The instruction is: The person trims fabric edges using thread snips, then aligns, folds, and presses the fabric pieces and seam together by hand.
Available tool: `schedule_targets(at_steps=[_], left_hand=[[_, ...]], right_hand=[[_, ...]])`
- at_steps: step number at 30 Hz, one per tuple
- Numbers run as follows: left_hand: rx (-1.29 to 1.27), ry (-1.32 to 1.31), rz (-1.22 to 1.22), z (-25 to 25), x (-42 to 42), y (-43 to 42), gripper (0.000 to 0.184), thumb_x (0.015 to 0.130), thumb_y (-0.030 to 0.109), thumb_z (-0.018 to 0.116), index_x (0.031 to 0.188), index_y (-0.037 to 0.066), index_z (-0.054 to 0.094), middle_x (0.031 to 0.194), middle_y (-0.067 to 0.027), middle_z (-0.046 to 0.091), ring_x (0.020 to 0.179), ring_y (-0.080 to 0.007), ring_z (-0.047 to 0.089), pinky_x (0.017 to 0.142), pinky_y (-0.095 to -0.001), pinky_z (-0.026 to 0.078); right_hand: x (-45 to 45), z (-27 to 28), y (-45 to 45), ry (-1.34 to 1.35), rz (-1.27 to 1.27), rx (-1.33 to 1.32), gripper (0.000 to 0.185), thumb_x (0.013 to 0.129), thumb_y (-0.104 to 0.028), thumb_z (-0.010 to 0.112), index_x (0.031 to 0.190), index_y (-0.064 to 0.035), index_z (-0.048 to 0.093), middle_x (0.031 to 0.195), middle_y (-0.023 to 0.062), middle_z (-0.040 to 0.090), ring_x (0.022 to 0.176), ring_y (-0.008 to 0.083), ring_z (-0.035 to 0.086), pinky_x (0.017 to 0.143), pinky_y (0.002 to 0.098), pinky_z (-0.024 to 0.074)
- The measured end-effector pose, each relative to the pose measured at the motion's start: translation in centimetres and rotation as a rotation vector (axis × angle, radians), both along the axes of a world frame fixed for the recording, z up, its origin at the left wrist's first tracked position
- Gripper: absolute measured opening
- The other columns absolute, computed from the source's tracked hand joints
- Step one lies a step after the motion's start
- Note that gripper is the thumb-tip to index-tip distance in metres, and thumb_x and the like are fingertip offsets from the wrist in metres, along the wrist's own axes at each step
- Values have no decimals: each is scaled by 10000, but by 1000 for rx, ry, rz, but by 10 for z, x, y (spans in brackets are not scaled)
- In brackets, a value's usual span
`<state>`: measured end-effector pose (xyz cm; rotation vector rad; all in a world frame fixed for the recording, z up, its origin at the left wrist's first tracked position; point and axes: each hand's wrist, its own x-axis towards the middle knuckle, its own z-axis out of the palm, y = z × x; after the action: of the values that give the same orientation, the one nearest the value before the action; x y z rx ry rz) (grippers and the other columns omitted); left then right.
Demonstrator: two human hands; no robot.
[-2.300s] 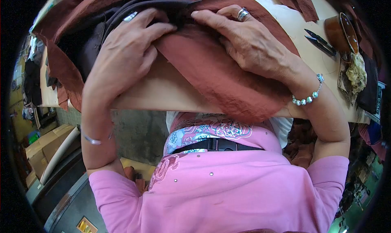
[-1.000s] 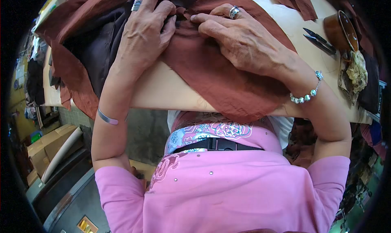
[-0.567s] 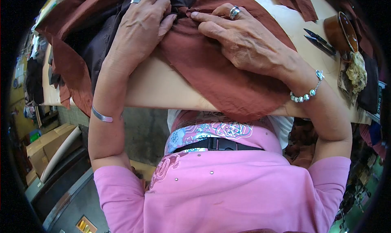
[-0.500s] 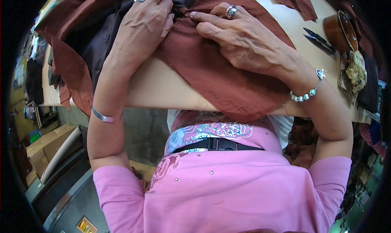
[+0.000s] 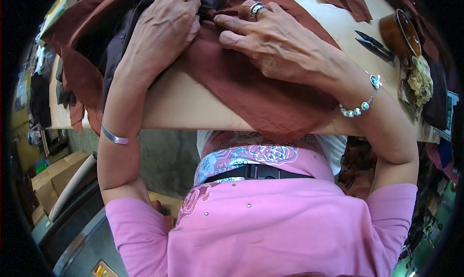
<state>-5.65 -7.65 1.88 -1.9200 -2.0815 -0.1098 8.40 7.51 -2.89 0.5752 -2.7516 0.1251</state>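
Reddish-brown fabric (image 5: 261, 98) lies folded over the table, its lower corner reaching the front edge. A dark lining cloth (image 5: 117, 49) shows among its folds at the upper left. My left hand (image 5: 166, 32) is closed on the fabric at the top, its fingertips partly hidden in the dark cloth. Just to the right, my right hand (image 5: 275, 40) lies on the reddish-brown cloth, with the index finger and thumb drawn close at a gathered fold and the other fingers curled. The two hands are a short gap apart.
Black thread snips (image 5: 374, 45) lie on the pale table (image 5: 169, 100) at the right. Beside them stands a brown glazed pot (image 5: 394, 32), with a crumpled yellowish cloth (image 5: 419, 83) below it. Another brown fabric piece (image 5: 349, 1) lies at the back. Cardboard boxes (image 5: 58, 178) are low on the left.
Both hands and the fabric between them have shifted slightly left. Earlier, my left hand moved up and its fingers closed on the cloth. The right hand's fingers stay at the fold.
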Motion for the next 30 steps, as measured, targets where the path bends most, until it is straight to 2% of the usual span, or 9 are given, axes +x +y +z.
schedule_targets(at_steps=[6, 9, 10, 13, 17, 23, 24, 27, 30], left_hand=[[21, -212, 58, -1, -6, 2, 104, 783, 59, 571, 826, -32, 596, 1093, -164, 548, 1077, -332, 496, 958, -392, 385], [131, -334, 79, -19, -18, 6, 114, 808, 97, 586, 812, -17, 591, 1058, -145, 568, 1037, -319, 524, 927, -389, 399], [155, -324, 92, -28, -20, 6, 146, 822, 133, 594, 826, -13, 590, 1053, -136, 574, 1029, -312, 536, 917, -385, 409], [219, -288, 99, -42, -20, 8, 235, 853, 227, 608, 832, -5, 580, 1043, -120, 585, 1020, -300, 553, 903, -381, 420], [216, -275, 98, -40, -15, 8, 280, 847, 254, 618, 788, -9, 542, 1025, -120, 579, 1000, -310, 529, 884, -392, 413], [189, -237, 100, -41, -19, 12, 249, 836, 231, 626, 874, -3, 552, 1005, -109, 569, 967, -306, 526, 855, -387, 421], [181, -189, 101, -41, -19, 12, 245, 830, 242, 632, 898, 17, 564, 998, -95, 586, 965, -291, 547, 828, -379, 448], [145, -302, 143, -23, -4, 12, 134, 810, 115, 604, 845, -7, 560, 1030, -143, 574, 996, -330, 521, 907, -389, 396], [109, -280, 175, -24, -6, 10, 177, 872, 154, 560, 954, -1, 582, 1087, -137, 572, 1045, -298, 523, 901, -366, 402]], right_hand=[[-12, 12, -20, -141, -134, 42, 387, 712, -17, 577, 1087, -81, 505, 1223, 115, 532, 1014, 335, 538, 824, 421, 445], [-10, 9, -9, -49, -58, -94, 368, 717, -9, 571, 1074, -77, 510, 1141, 122, 561, 1001, 343, 540, 834, 412, 450], [-9, 13, -5, -203, -76, -232, 343, 720, 1, 560, 1055, -61, 514, 1079, 127, 585, 1001, 338, 540, 854, 401, 450], [1, -6, 3, 72, 84, -264, 307, 734, -3, 540, 1038, -46, 516, 1037, 135, 596, 999, 340, 536, 870, 405, 436], [2, 1, -4, -102, -30, -233, 307, 736, -7, 535, 1039, -47, 512, 1103, 140, 581, 1053, 333, 521, 912, 403, 413], [9, -9, -6, -4, -44, -176, 333, 739, 0, 530, 1066, -57, 502, 1232, 133, 539, 1119, 301, 498, 958, 409, 390], [23, -5, -6, -52, -55, -202, 363, 737, -11, 540, 1096, -57, 508, 1282, 131, 519, 1179, 293, 474, 1006, 424, 363], [74, 9, -8, -88, -129, -147, 361, 738, -33, 568, 1097, -46, 527, 1315, 139, 502, 1239, 299, 444, 1059, 447, 318], [126, 18, -9, -190, -181, -162, 347, 733, -29, 603, 1076, -35, 548, 1327, 151, 495, 1258, 310, 435, 1085, 468, 279]])
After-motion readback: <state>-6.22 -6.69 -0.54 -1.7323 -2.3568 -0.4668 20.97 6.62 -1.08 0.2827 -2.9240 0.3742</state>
